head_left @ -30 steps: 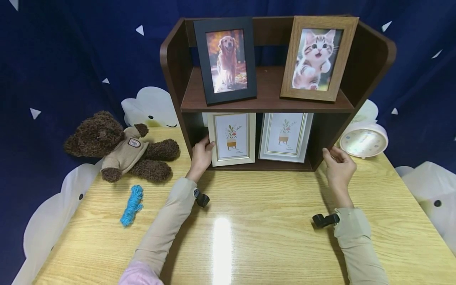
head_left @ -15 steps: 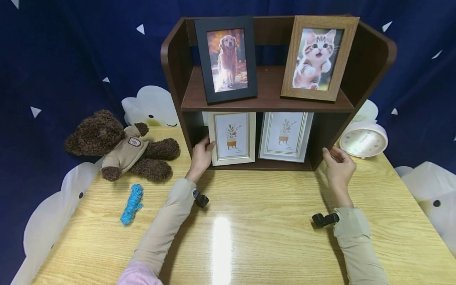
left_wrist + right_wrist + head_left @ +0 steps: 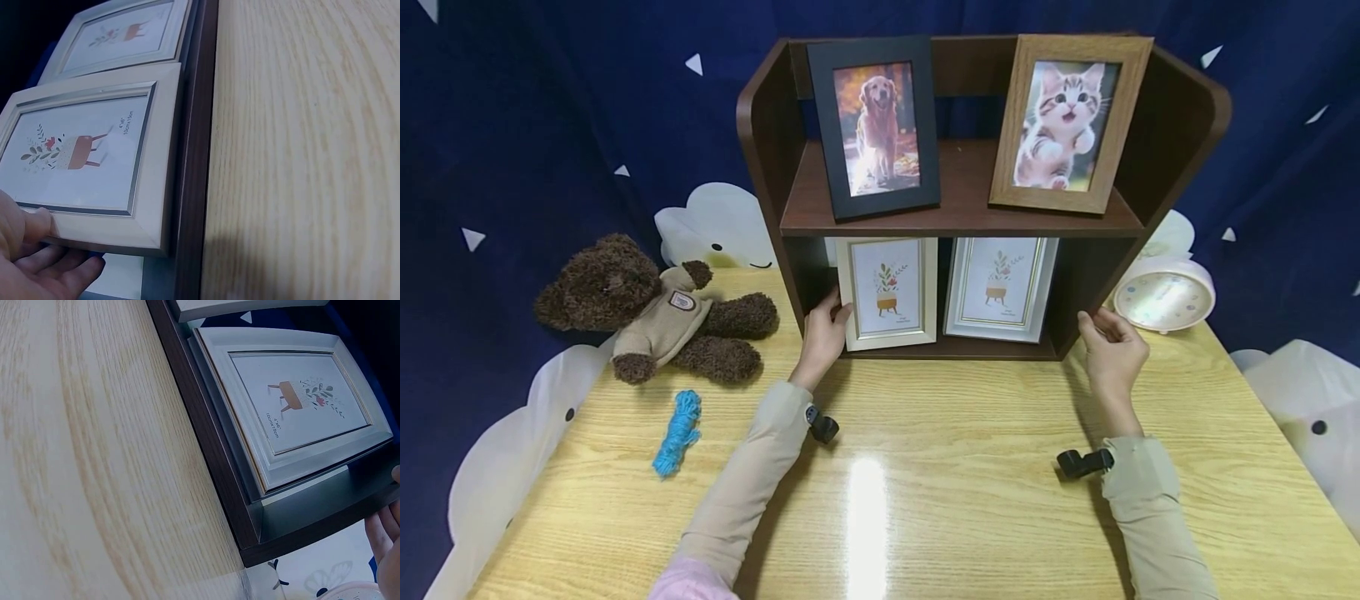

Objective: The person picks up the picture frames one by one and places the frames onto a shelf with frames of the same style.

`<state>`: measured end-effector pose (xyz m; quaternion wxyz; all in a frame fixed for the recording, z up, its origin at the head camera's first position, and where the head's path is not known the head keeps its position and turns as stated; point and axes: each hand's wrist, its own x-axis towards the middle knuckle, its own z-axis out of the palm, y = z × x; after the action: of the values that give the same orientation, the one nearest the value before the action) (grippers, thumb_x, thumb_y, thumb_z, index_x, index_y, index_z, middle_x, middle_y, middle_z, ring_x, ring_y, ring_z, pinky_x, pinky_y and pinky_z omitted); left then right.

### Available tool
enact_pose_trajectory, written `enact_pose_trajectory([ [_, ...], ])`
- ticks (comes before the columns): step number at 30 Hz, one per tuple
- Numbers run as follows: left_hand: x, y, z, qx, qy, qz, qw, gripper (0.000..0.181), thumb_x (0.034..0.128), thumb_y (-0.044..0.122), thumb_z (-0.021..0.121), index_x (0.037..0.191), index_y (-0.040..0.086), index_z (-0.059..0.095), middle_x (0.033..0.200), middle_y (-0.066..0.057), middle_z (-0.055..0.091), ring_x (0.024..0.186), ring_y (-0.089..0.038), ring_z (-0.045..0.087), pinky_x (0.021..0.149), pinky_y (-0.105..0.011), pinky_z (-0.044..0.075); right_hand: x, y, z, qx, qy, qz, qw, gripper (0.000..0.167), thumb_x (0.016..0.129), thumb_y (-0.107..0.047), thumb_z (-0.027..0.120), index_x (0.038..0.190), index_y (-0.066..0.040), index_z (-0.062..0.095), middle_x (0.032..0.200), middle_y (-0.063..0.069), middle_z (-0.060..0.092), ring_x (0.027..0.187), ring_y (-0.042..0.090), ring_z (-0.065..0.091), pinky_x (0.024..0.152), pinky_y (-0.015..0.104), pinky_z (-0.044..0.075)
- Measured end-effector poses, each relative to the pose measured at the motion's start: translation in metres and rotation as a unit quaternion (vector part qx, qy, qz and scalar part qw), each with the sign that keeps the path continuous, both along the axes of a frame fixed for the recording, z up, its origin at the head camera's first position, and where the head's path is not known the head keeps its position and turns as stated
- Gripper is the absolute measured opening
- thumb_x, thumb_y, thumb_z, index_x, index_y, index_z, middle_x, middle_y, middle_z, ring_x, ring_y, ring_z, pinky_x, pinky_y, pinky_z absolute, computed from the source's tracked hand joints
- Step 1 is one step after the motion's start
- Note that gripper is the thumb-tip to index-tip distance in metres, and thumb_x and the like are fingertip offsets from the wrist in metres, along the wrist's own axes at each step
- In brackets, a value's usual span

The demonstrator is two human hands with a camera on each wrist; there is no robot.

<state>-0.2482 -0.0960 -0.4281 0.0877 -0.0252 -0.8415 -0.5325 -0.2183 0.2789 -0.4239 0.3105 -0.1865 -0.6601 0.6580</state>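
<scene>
My left hand (image 3: 822, 340) holds the left edge of a cream picture frame (image 3: 889, 290) on the lower level of a dark brown shelf (image 3: 958, 221). In the left wrist view the thumb lies on the frame's front border and the fingers reach behind it. My right hand (image 3: 1116, 357) grips the shelf's right side panel near the bottom, with the thumb inside and the fingers outside in the right wrist view. A white picture frame (image 3: 300, 403) with a gold inner line leans beside the cream one. Both frames hold the same potted-plant print.
On the upper level stand a black frame (image 3: 885, 200) with a dog photo and a wooden frame (image 3: 1048, 197) with a kitten photo. A brown teddy bear (image 3: 658, 321) and blue yarn (image 3: 677, 433) lie at left. A round clock (image 3: 1165, 293) stands right of the shelf.
</scene>
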Motion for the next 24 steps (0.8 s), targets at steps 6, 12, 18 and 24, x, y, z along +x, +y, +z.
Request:
enact_pose_trajectory([
  [6, 0.004, -0.001, 0.0, 0.008, -0.005, -0.003, 1.0, 0.05, 0.1, 0.014, 0.049, 0.145, 0.0, 0.033, 0.138, -0.02, 0.05, 0.121, -0.029, 0.054, 0.098, -0.04, 0.047, 0.009, -0.008, 0.013, 0.001, 0.001, 0.009, 1.0, 0.019, 0.077, -0.002, 0.075, 0.079, -0.02, 0.069, 0.071, -0.014, 0.066, 0.069, -0.001, 0.061, 0.065, 0.006, 0.048],
  [12, 0.01, -0.004, 0.0, 0.025, -0.012, -0.01, 0.9996, 0.051, 0.0998, 0.014, 0.049, 0.146, 0.0, 0.032, 0.14, -0.02, 0.047, 0.125, -0.03, 0.049, 0.101, -0.04, 0.045, 0.011, -0.011, 0.017, 0.0, 0.003, 0.008, 1.0, 0.02, 0.077, -0.001, 0.075, 0.077, -0.02, 0.069, 0.071, -0.014, 0.066, 0.068, -0.001, 0.06, 0.065, 0.006, 0.048],
  [18, 0.016, -0.007, -0.004, 0.035, -0.007, -0.013, 0.9993, 0.051, 0.0993, 0.012, 0.05, 0.145, -0.001, 0.032, 0.141, -0.022, 0.045, 0.126, -0.031, 0.048, 0.102, -0.04, 0.044, 0.009, -0.01, 0.015, -0.01, 0.009, 0.01, 0.9999, 0.022, 0.076, 0.0, 0.074, 0.076, -0.021, 0.069, 0.07, -0.013, 0.066, 0.067, -0.001, 0.06, 0.064, 0.006, 0.049],
  [24, 0.026, -0.009, -0.007, 0.027, 0.006, -0.01, 0.9996, 0.05, 0.0985, 0.011, 0.052, 0.144, -0.002, 0.035, 0.137, -0.022, 0.049, 0.123, -0.031, 0.052, 0.101, -0.04, 0.045, 0.002, -0.002, 0.003, -0.013, 0.008, 0.01, 0.9998, 0.019, 0.077, -0.002, 0.075, 0.079, -0.021, 0.07, 0.072, -0.014, 0.066, 0.068, -0.001, 0.061, 0.064, 0.006, 0.049],
])
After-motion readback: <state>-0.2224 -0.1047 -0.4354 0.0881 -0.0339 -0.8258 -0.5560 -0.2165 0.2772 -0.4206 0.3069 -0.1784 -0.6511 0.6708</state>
